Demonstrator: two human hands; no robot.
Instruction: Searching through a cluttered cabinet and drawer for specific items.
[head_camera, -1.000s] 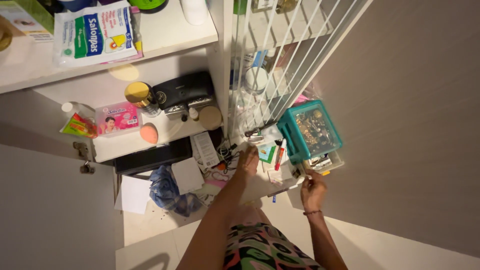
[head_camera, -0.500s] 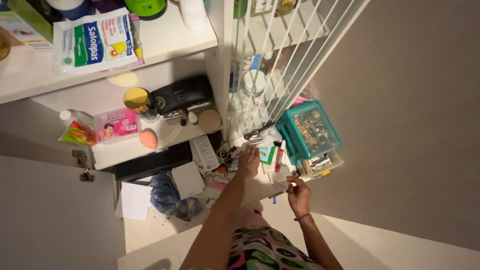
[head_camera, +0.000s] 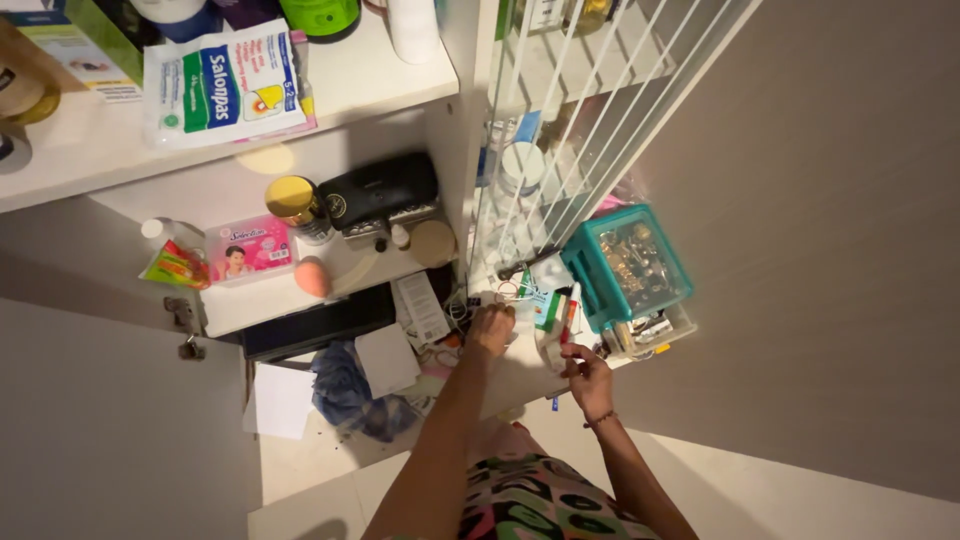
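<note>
Clutter on the low shelf (head_camera: 520, 375) lies under both hands: the left hand (head_camera: 490, 328) rests fingers-down among cords and papers, while the right hand (head_camera: 588, 378), nearer the teal box (head_camera: 627, 263), pinches a small pale packet (head_camera: 552, 348) just leftward

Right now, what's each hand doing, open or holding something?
Left hand: curled among the shelf clutter; grip cannot be told.
Right hand: fingers pinching a small pale packet.

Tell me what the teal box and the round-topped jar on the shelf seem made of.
The teal box looks like moulded plastic with a clear lid, since small metallic pieces show through. The jar seems glass or plastic under a shiny gold cap, probably metal or metallised plastic.
</note>
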